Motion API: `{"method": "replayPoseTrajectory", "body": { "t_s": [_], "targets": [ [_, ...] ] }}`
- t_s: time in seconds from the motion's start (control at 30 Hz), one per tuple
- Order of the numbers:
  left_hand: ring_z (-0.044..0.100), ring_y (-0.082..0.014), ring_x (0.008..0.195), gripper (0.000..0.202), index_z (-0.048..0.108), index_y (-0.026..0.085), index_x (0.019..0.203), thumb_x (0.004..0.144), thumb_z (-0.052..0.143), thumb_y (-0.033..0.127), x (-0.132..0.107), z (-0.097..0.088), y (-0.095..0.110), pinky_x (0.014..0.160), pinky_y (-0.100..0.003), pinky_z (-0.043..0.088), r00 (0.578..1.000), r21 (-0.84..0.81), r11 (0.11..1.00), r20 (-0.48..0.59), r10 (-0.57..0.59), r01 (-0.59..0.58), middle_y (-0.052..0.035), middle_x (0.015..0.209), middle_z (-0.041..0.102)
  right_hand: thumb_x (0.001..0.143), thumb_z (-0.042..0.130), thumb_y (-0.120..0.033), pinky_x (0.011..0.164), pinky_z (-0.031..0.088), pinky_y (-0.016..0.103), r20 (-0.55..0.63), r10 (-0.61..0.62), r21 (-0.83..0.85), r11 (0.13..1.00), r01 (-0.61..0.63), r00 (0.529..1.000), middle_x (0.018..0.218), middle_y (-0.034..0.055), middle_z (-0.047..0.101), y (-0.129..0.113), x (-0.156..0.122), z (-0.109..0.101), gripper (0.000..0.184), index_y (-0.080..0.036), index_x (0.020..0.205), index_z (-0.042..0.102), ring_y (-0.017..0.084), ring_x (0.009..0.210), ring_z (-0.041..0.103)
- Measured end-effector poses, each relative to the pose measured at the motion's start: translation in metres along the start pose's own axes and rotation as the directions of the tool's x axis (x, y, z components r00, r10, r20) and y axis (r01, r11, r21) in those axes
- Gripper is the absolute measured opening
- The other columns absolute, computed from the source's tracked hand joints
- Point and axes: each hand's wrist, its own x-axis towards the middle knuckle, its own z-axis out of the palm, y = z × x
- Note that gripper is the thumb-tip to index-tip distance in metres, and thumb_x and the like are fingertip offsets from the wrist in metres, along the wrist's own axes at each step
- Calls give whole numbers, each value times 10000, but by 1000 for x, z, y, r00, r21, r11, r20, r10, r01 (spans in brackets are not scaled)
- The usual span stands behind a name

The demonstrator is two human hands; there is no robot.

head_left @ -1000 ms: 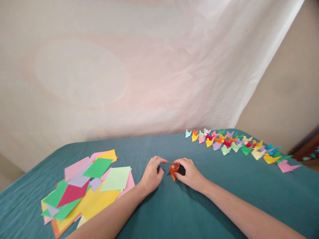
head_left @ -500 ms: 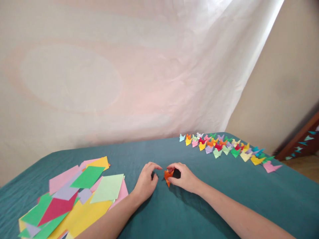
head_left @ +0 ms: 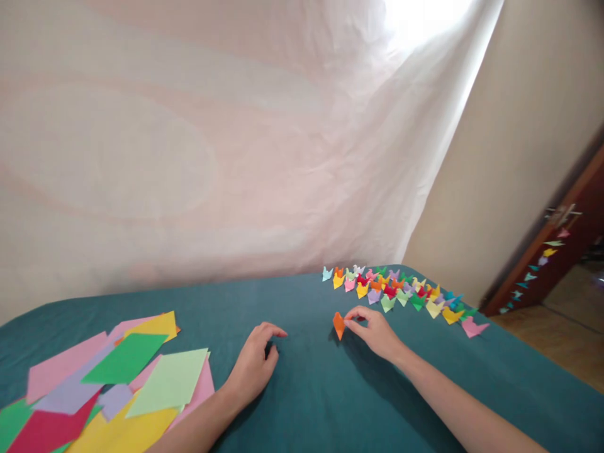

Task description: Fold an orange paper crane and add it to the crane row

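Note:
Between the thumb and fingertips of my right hand [head_left: 372, 330] is a small orange origami bird [head_left: 338, 326], pinched at its right side just over the cloth. My left hand [head_left: 257, 362] rests on the table to the left, fingers curved and apart, holding nothing. Several rows of folded paper birds [head_left: 388, 302] in many colours stand at the back right, beyond my right hand. Left of my left forearm lies a loose pile of coloured paper sheets [head_left: 167, 380], in green, pink, yellow, red and lilac.
A dark green cloth [head_left: 302, 402] covers the table. Behind it hangs a pale curtain [head_left: 264, 157]. At the far right is a brown door [head_left: 582, 189] with a string of small paper birds [head_left: 531, 277] beside its handle.
My right hand has carried the orange bird away from my left hand, toward the rows of birds. My left hand has stayed behind. The view has turned to the right.

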Motion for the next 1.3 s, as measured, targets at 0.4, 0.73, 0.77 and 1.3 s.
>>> {"method": "replayPoseTrajectory", "body": {
  "t_s": [0.4, 0.73, 0.77, 1.3],
  "targets": [
    [537, -208, 960, 285, 574, 197, 936, 741, 391, 98, 3, -2, 0, 901, -388, 412, 1000, 20, 1000, 24, -9, 8, -50, 974, 583, 730, 527, -469, 698, 468, 355, -421, 204, -92, 960, -265, 884, 882, 111, 683, 123, -21, -109, 360, -154, 832, 668, 247, 751, 613],
    [536, -208, 950, 268, 569, 198, 929, 756, 386, 108, 3, -1, -1, 901, -400, 411, 999, 14, 1000, 45, 9, -10, -53, 968, 582, 696, 529, -451, 707, 460, 358, -353, 220, -137, 949, -283, 909, 795, 69, 693, 150, -20, -93, 311, -188, 773, 676, 252, 756, 622],
    [538, -208, 947, 265, 570, 198, 928, 756, 387, 112, 3, -1, -1, 900, -401, 412, 999, 14, 1000, 46, 9, -10, -53, 965, 583, 695, 528, -449, 705, 459, 359, -348, 221, -144, 948, -285, 911, 790, 68, 692, 151, -19, -93, 310, -187, 768, 675, 252, 753, 621],
    [546, -202, 941, 267, 586, 205, 926, 766, 391, 117, 3, -1, -3, 892, -379, 425, 998, 6, 1000, 55, 16, -16, -47, 962, 591, 695, 519, -412, 669, 460, 345, -319, 210, -208, 936, -284, 924, 780, 55, 690, 162, -20, -90, 274, -194, 774, 665, 241, 727, 624]
  ]
}}
